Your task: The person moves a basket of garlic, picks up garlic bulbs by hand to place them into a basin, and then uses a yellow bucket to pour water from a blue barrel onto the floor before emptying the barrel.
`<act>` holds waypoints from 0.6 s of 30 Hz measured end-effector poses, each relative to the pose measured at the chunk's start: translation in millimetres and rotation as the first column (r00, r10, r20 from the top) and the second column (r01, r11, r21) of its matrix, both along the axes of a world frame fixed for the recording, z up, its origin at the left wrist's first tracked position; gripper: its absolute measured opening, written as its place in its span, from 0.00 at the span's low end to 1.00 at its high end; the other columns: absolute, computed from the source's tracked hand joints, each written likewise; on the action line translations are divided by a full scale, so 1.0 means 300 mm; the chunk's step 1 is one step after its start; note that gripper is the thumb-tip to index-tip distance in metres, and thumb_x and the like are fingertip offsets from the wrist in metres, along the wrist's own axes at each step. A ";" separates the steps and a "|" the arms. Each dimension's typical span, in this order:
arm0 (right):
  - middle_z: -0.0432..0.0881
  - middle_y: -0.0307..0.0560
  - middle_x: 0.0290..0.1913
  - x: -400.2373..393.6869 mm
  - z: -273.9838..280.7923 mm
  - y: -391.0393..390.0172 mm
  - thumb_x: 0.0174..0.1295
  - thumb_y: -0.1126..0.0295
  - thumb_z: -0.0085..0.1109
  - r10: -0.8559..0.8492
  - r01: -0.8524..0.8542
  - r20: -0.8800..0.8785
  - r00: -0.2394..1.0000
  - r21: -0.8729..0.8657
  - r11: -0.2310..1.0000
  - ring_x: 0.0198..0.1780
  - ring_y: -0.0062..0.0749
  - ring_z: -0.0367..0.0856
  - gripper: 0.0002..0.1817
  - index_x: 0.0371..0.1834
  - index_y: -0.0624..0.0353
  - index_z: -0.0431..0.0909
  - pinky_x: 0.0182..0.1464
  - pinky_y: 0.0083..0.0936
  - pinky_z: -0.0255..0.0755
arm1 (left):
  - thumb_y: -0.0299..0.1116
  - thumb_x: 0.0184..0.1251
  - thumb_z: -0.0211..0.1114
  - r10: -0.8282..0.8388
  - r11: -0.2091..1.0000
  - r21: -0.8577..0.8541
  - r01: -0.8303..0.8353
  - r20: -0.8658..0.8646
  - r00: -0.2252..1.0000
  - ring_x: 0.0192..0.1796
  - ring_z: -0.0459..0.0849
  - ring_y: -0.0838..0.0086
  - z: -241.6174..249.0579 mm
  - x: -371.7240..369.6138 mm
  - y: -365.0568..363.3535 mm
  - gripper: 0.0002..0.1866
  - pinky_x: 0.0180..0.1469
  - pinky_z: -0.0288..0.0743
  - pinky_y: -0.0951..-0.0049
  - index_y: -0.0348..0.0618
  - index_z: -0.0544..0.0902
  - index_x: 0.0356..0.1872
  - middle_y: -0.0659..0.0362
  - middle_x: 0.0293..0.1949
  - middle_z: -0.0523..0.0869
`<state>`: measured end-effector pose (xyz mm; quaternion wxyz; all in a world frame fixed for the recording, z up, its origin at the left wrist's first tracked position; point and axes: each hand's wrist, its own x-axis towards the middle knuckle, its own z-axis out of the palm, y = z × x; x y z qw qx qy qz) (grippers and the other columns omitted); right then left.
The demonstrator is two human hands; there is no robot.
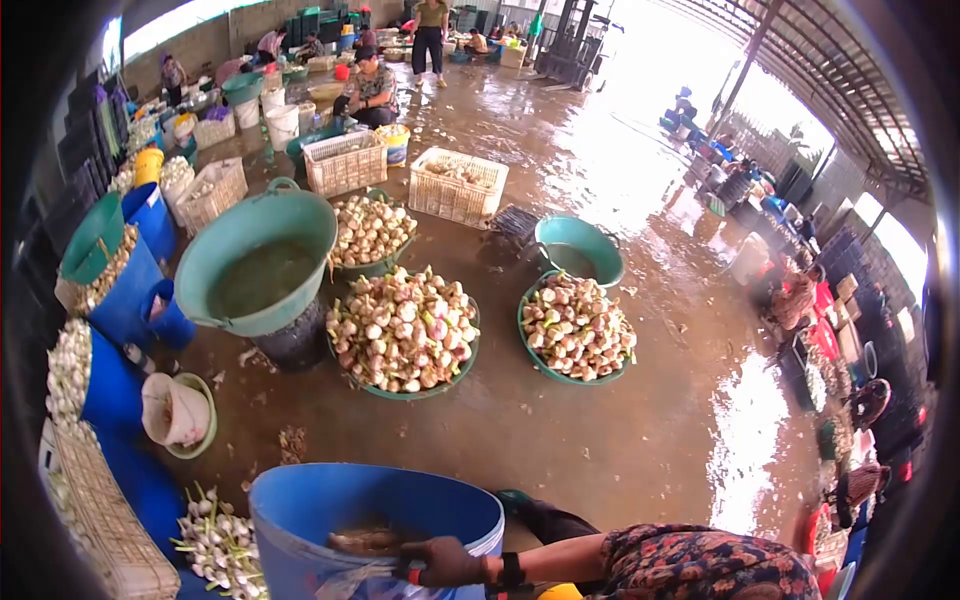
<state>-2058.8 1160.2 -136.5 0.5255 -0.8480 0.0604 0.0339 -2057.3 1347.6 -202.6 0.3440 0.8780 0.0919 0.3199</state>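
Observation:
My right hand (447,563), in a dark glove with a black band at the wrist, reaches in from the right over the near rim of a large blue tub (375,478). Its fingers are curled together, with a small reddish bit showing at them; I cannot tell what they hold. Pale, blurred strands (350,578) lie just left of the fingers against the tub. Inside the tub, beyond the hand, is a brownish object (365,542). Garlic bulbs with stems (222,545) are heaped left of the tub. My left hand is out of view.
Green basins of garlic bulbs (405,330) (577,330) stand ahead on the wet floor (560,440). A large green basin (262,260), a white bucket (175,410) and plastic crates (457,187) stand around. Several people sit farther off; one person (430,40) stands near a forklift (577,45).

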 end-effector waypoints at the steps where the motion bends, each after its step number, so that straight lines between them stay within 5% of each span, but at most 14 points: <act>1: 0.81 0.52 0.35 0.021 -0.053 -0.040 0.48 0.61 0.63 -0.058 0.058 0.023 0.998 0.017 0.998 0.37 0.47 0.80 0.19 0.44 0.53 0.78 0.40 0.28 0.73 | 0.57 0.58 0.57 -0.020 1.000 -0.004 0.020 0.000 1.000 0.42 0.74 0.63 0.008 0.021 -0.018 0.32 0.45 0.69 0.61 0.34 0.75 0.47 0.50 0.40 0.76; 3: 0.81 0.52 0.38 0.073 -0.173 -0.180 0.48 0.58 0.64 -0.144 0.144 0.069 0.987 0.006 0.990 0.40 0.41 0.81 0.21 0.45 0.53 0.78 0.43 0.26 0.72 | 0.56 0.57 0.58 -0.069 0.998 -0.010 0.069 -0.001 0.998 0.43 0.74 0.62 0.024 0.066 -0.056 0.31 0.46 0.69 0.61 0.35 0.74 0.48 0.50 0.42 0.76; 5: 0.80 0.53 0.43 0.150 -0.381 -0.381 0.49 0.53 0.63 -0.270 0.251 -0.132 0.954 -0.144 0.957 0.44 0.42 0.80 0.26 0.48 0.58 0.76 0.48 0.26 0.71 | 0.56 0.57 0.59 -0.116 0.993 -0.012 0.116 -0.022 0.993 0.44 0.73 0.61 0.045 0.091 -0.090 0.31 0.47 0.68 0.60 0.36 0.74 0.49 0.49 0.43 0.75; 6: 0.80 0.52 0.45 0.155 -0.425 -0.509 0.50 0.49 0.62 -0.274 0.300 -0.184 0.944 0.131 0.945 0.47 0.40 0.77 0.29 0.47 0.62 0.76 0.50 0.27 0.69 | 0.55 0.56 0.59 -0.142 0.990 -0.005 0.142 -0.046 0.989 0.45 0.73 0.60 0.053 0.091 -0.095 0.31 0.48 0.68 0.59 0.36 0.74 0.50 0.48 0.44 0.75; 7: 0.79 0.48 0.44 0.167 -0.500 -0.609 0.50 0.46 0.61 -0.186 0.277 -0.376 0.908 0.204 0.939 0.47 0.33 0.75 0.31 0.45 0.64 0.75 0.51 0.27 0.67 | 0.55 0.56 0.59 -0.164 0.986 0.008 0.165 -0.086 0.983 0.45 0.73 0.60 0.064 0.071 -0.087 0.31 0.48 0.68 0.59 0.36 0.74 0.50 0.48 0.44 0.74; 9: 0.79 0.51 0.44 0.148 -0.522 -0.712 0.49 0.46 0.62 -0.042 0.230 -0.513 0.857 0.309 0.923 0.45 0.35 0.76 0.34 0.51 0.63 0.73 0.48 0.27 0.69 | 0.55 0.56 0.60 -0.209 0.975 0.044 0.219 -0.164 0.964 0.46 0.73 0.58 0.076 0.061 -0.066 0.31 0.49 0.67 0.58 0.37 0.74 0.51 0.47 0.46 0.74; 11: 0.80 0.50 0.42 0.086 -0.491 -0.713 0.49 0.47 0.63 -0.204 0.290 -0.357 0.912 0.204 0.935 0.44 0.32 0.76 0.34 0.50 0.66 0.73 0.48 0.26 0.69 | 0.54 0.55 0.61 -0.278 0.951 0.057 0.302 -0.265 0.923 0.47 0.72 0.57 0.081 0.060 -0.062 0.31 0.50 0.66 0.57 0.38 0.73 0.52 0.47 0.47 0.73; 13: 0.80 0.50 0.42 0.063 -0.610 -0.762 0.49 0.49 0.64 -0.397 0.510 -0.363 0.843 0.307 0.804 0.44 0.30 0.75 0.34 0.49 0.67 0.74 0.48 0.25 0.68 | 0.54 0.55 0.61 -0.321 0.933 0.040 0.357 -0.352 0.879 0.48 0.72 0.56 0.093 0.039 -0.092 0.31 0.51 0.66 0.56 0.39 0.73 0.53 0.46 0.48 0.73; 18: 0.78 0.42 0.36 0.146 -0.651 -0.997 0.51 0.50 0.63 -0.449 0.586 -0.400 0.799 0.356 0.727 0.39 0.24 0.72 0.28 0.43 0.65 0.77 0.44 0.22 0.68 | 0.52 0.53 0.63 -0.406 0.890 -0.010 0.456 -0.472 0.782 0.51 0.71 0.53 0.138 0.084 -0.167 0.32 0.53 0.64 0.54 0.41 0.72 0.55 0.44 0.52 0.71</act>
